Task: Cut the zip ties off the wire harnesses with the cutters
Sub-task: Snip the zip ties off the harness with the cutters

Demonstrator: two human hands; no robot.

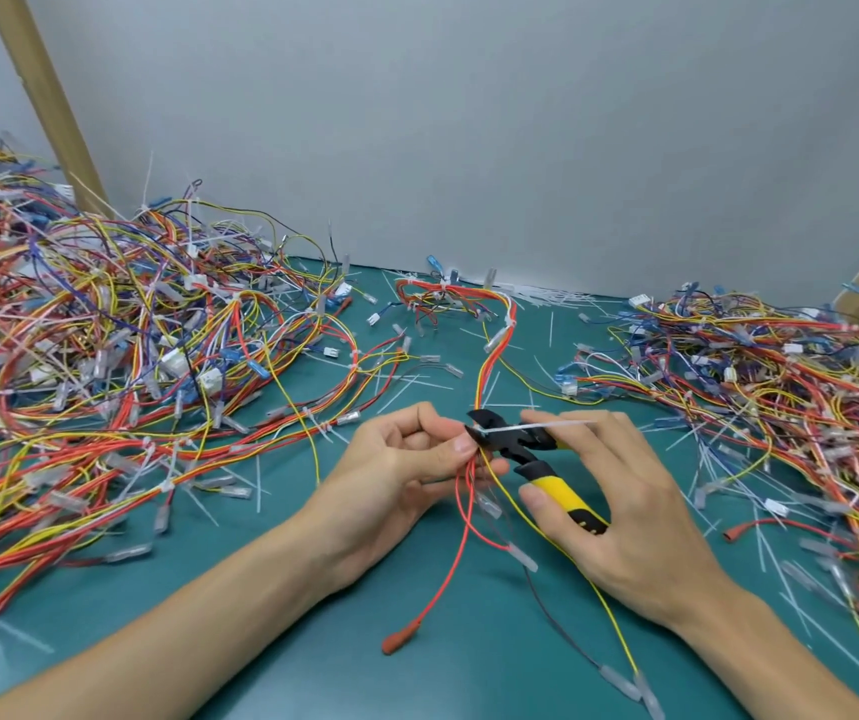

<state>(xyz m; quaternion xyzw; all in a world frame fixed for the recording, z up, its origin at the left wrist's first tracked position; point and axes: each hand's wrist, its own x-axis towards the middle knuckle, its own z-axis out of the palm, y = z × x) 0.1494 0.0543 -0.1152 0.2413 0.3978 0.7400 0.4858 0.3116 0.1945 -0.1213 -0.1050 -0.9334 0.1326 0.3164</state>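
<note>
- Pinches the harness [470, 467] between the thumb and curled fingertips of the left grip [401, 459]. Closes firmly on the bundle just beneath the tie, probably to bunch the wires and steady them for the cut.
- Holds the cutters [562, 493] in the right grip [619, 506], with the thumb on the yellow handle and the fingers curled behind it. Looks ready to squeeze; cannot tell how far the handles are pressed together.
- Sets the black cutter head just above the left grip's thumb, against the bundle, jaws at the zip tie [554, 424]. Shows the tie's white tail sticking out sideways over the right grip's fingers, clear of the wires. Cannot tell whether the band is cut through.
- Lets the loose harness ends trail below both grips towards the body: red, yellow and dark leads lying on the table [271, 631].
- Runs the rest of the harness away from the grips to a tied coil [448, 296] near the wall.
- Has a left pile [105, 330] of harnesses out beyond the left grip and a right pile [780, 366] beyond the right grip. Suggests sorting into done and undone, though cannot tell which is which.
- Shows white offcuts [546, 294] strewn around the grips and gathered at the wall's foot.
</note>
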